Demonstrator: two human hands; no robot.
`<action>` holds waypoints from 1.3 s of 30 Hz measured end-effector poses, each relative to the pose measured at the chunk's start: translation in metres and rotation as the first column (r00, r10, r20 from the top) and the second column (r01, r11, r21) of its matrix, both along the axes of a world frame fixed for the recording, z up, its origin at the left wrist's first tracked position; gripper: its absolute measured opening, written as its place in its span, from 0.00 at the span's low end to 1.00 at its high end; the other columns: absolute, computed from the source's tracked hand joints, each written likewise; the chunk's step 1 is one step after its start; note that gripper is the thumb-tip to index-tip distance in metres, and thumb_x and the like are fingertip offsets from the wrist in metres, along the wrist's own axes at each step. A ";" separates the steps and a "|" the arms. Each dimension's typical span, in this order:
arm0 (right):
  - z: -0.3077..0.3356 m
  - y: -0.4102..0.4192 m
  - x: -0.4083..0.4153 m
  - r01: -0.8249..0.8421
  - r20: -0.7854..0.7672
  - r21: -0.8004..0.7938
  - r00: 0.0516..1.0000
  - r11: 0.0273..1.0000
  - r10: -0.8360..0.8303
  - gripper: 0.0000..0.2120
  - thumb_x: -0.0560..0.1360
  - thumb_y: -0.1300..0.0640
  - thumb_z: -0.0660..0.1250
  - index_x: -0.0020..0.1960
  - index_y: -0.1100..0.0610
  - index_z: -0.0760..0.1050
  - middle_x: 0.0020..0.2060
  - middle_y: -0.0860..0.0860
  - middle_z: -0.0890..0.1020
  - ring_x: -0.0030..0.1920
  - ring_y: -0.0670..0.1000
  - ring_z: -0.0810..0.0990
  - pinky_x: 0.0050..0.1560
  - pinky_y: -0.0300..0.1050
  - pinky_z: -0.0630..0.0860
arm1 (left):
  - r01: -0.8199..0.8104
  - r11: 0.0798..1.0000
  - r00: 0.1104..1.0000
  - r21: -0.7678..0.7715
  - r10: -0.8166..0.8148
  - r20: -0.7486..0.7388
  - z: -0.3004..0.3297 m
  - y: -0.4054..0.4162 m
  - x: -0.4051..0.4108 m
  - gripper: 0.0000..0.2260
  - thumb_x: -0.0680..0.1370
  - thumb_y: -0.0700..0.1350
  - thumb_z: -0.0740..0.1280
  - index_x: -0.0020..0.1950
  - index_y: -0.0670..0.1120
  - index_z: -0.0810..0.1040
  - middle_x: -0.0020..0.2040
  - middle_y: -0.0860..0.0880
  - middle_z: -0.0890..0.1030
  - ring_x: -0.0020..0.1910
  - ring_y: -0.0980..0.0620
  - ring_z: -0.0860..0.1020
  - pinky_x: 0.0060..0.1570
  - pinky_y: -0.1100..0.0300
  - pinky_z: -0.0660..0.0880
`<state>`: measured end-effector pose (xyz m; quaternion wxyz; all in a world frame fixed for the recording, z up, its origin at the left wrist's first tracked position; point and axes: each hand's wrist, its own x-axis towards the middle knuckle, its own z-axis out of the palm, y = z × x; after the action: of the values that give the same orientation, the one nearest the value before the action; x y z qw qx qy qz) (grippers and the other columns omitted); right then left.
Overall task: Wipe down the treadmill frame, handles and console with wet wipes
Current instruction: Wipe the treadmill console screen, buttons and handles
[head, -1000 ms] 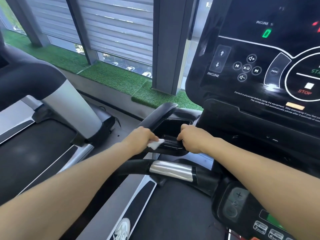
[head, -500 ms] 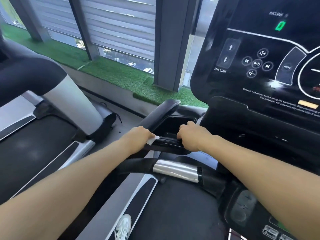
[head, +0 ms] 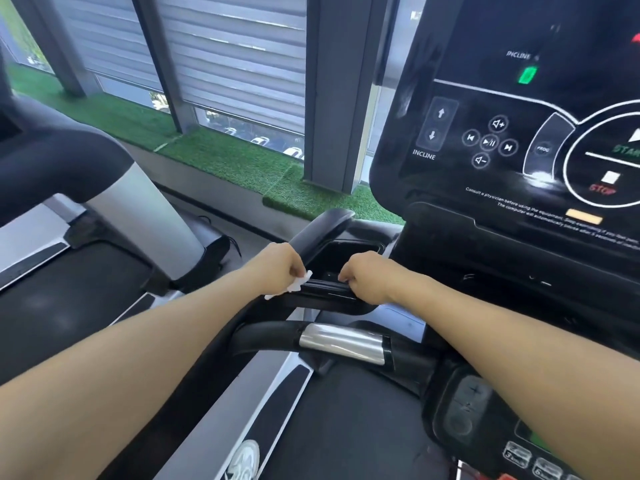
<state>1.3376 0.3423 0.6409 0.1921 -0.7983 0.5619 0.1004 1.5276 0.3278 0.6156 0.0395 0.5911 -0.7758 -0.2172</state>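
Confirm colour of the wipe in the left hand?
White wipe, pinched in the left hand; head view.

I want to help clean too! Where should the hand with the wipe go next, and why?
Probably slide the wipe to the right along the black tray edge. The left hand pinches the wipe at that edge's left end, and the right hand grips the same edge farther right, so the stretch between them looks like the next bit to wipe.
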 end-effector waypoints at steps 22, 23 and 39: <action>-0.023 -0.058 0.012 0.151 -0.077 -0.428 0.976 0.891 -0.202 0.06 0.74 0.69 0.59 0.43 0.59 0.68 0.52 0.55 0.73 0.52 0.58 0.75 0.37 0.45 0.63 | -0.264 0.960 0.854 0.090 0.276 -0.441 -0.025 -0.022 -0.014 0.05 0.78 0.42 0.63 0.48 0.51 0.77 0.44 0.55 0.78 0.37 0.58 0.73 0.40 0.67 0.68; -0.025 -0.059 0.014 0.136 -0.104 -0.432 0.974 0.891 -0.199 0.06 0.73 0.70 0.58 0.43 0.59 0.67 0.53 0.56 0.74 0.52 0.58 0.75 0.37 0.45 0.63 | -0.251 0.964 0.861 0.089 0.264 -0.434 -0.028 -0.023 -0.011 0.05 0.78 0.42 0.63 0.49 0.51 0.77 0.44 0.55 0.78 0.35 0.60 0.73 0.37 0.68 0.67; -0.029 -0.075 0.016 -0.001 -0.183 -0.460 0.979 0.888 -0.094 0.07 0.72 0.70 0.59 0.40 0.59 0.71 0.30 0.50 0.63 0.40 0.57 0.69 0.39 0.46 0.63 | -0.205 0.979 0.869 -0.005 0.180 -0.461 -0.039 -0.022 0.001 0.08 0.77 0.38 0.62 0.47 0.48 0.80 0.40 0.52 0.77 0.41 0.54 0.76 0.37 0.79 0.66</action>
<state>1.3534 0.2671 0.6114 -0.0567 -0.7930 0.6052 0.0404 1.5289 0.3060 0.5763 0.2586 0.5962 -0.6874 -0.3242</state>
